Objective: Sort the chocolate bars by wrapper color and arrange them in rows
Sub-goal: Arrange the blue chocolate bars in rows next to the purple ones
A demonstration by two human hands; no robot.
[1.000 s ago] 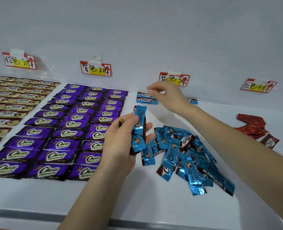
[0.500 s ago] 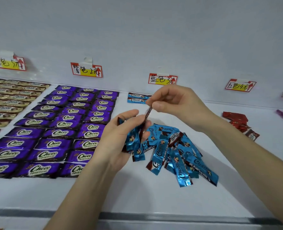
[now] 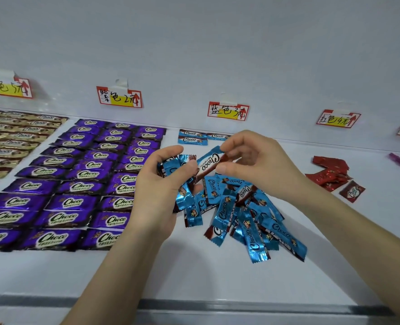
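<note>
Findings on my own limbs: left grip (image 3: 156, 191) and right grip (image 3: 260, 165) are bare hands, with the nails cut short where they show. Left forearm (image 3: 114, 273) and right forearm (image 3: 358, 242) are bare too, uncovered from wrist to frame edge, slim and smooth in outline.

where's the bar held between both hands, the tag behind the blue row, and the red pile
bar (image 3: 209, 163): head view, on its white Choco logo
tag (image 3: 227, 113): head view, on its yellow middle
red pile (image 3: 330, 164): head view, on the top wrapper
</note>
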